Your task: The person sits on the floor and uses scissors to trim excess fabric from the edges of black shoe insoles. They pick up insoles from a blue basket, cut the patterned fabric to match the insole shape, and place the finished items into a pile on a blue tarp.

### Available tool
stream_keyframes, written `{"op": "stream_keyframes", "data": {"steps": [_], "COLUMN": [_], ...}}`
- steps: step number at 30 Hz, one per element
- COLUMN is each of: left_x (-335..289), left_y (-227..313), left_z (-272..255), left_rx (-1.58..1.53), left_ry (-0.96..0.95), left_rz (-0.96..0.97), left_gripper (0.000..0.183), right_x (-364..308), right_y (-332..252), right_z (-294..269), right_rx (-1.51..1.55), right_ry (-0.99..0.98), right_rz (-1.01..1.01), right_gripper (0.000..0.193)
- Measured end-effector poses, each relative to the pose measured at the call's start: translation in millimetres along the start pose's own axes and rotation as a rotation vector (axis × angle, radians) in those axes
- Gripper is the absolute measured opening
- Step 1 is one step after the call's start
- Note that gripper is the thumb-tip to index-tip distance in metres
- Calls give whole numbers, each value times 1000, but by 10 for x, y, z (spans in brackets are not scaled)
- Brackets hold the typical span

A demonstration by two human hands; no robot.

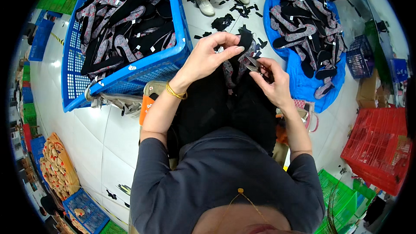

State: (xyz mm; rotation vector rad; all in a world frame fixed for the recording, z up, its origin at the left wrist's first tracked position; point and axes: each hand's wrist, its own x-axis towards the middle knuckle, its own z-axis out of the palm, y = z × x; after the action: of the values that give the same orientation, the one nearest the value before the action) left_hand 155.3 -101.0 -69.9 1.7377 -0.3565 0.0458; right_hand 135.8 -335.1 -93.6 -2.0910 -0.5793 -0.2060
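My left hand (207,55) pinches the upper end of a slipper-shaped fabric piece (245,40) between thumb and fingers. This piece is black with a grey-and-pink floral side, and it hangs down over my dark trousers. Closed around a small pair of thread snips (253,64), my right hand (274,83) is just right of the fabric. The snips' pointed blades face left toward the piece and stand apart at their tips. Whether they touch the fabric, I cannot tell.
A blue crate (184,39) heaped with similar pieces stands at the left. More lie on a blue sheet (299,91) at the right. Black scraps (222,21) litter the floor near another person's shoes (205,7). Red crates (377,147) stand farther right.
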Motion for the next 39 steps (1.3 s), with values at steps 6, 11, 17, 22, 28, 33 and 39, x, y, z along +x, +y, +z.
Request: {"op": "stream_keyframes", "data": {"steps": [6,11,17,22,28,33,39], "left_x": [18,16,25,20,21,29,-645], "left_y": [192,227,237,256,236,38,118], "left_z": [73,108,132,120,117,-275,120], "left_rx": [68,65,80,99,-120,1153,263], "left_ry": [-44,-56,-92,-99,10,518,50], "left_rz": [32,24,29,18,-12,369,-215], "left_gripper": [25,25,25,25,24,40,24], "right_x": [30,67,142,224,142,103,185], "right_y": [-130,-155,-80,-177,-77,322,425], "right_z": [189,184,115,11,50,-149,-92], "right_rx": [-43,-16,186,174,260,567,541], "right_ry": [65,6,-93,-197,-129,48,3], "right_rz": [-95,-69,-13,35,61,316,359], "right_gripper": [34,32,35,32,20,24,33]}}
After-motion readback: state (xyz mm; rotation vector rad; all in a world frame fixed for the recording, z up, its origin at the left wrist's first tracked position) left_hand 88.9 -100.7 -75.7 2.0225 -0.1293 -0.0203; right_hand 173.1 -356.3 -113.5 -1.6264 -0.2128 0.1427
